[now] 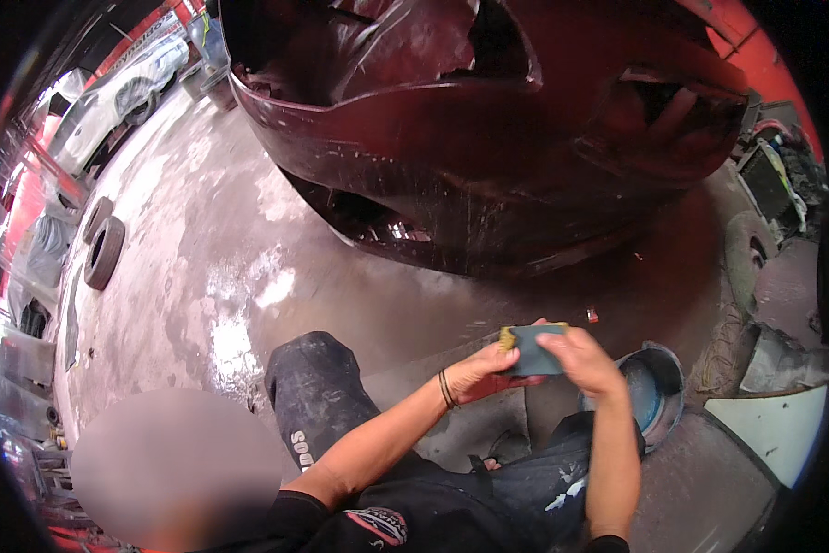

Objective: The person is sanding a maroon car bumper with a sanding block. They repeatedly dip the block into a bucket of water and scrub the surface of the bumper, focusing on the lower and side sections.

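Observation:
In front of my knees, both hands hold a dark grey-green sheet of sandpaper [532,350] that lies over a yellow sponge-like block [507,338]. My left hand [481,372] grips it from the left and below, with dark bands around the wrist. From the right, my right hand [584,361] presses its thumb on the top face; its other fingers are mostly hidden. Beyond the hands stands a dark red car bumper [507,198], scuffed, with whitish streaks and dark openings. Hands and bumper are apart.
A bucket [675,392] with bluish water stands right of my right forearm. Farther right are a pale panel [779,429] and piled car parts [774,184]. At left, tyres [106,252] rest on the wet, stained floor [184,249]; a light-coloured car [110,115] is behind.

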Demonstrator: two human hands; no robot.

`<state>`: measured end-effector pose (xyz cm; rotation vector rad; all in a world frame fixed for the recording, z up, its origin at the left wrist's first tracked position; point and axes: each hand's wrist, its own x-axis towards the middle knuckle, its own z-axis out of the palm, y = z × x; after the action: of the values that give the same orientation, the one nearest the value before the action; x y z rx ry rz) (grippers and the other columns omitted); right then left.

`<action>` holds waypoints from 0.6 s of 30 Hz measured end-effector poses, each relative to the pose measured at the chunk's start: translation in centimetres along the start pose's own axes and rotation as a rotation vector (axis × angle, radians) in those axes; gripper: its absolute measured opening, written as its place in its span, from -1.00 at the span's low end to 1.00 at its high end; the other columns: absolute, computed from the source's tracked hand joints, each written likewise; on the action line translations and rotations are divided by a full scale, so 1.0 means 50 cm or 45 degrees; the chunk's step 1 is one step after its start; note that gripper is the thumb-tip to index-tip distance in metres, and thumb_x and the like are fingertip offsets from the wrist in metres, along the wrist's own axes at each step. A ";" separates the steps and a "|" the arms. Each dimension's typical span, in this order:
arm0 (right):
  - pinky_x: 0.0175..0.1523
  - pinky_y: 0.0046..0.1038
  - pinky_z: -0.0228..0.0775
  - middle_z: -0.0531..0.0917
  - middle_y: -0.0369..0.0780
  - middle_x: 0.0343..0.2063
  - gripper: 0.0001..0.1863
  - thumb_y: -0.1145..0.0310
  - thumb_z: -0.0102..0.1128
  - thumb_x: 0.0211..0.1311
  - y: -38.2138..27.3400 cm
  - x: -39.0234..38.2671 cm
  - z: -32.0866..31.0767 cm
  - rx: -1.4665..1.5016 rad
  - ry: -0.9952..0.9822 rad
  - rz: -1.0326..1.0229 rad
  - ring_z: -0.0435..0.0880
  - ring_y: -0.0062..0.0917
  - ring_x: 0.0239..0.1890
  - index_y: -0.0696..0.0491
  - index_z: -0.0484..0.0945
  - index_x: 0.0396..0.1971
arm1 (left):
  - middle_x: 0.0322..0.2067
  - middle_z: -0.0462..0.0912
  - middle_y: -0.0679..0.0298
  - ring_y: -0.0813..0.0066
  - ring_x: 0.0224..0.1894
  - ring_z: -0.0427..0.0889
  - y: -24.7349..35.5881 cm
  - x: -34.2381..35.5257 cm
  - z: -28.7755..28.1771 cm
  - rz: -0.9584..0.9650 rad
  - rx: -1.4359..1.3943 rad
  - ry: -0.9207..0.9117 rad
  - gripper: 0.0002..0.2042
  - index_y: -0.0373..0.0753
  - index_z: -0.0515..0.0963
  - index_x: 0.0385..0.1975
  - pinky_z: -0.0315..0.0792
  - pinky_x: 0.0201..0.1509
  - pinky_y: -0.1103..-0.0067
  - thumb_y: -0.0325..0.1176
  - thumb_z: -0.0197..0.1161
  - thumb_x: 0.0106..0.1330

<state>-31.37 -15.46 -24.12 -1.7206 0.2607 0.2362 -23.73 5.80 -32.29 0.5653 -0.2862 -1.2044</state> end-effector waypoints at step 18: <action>0.04 -0.43 0.62 0.83 -0.22 0.00 -0.48 -0.02 0.10 0.69 0.137 0.081 -0.023 0.196 0.203 0.241 0.80 -0.55 -0.16 0.14 0.68 0.21 | 0.63 0.32 0.09 0.20 0.64 0.31 0.354 -0.071 0.234 0.694 1.684 0.138 -0.40 -0.30 0.24 0.66 0.19 0.69 0.25 -0.41 0.13 0.66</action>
<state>-29.58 -17.83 -31.62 -1.5646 0.5468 0.2121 -16.66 10.39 -12.52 1.5532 -1.0874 -0.3104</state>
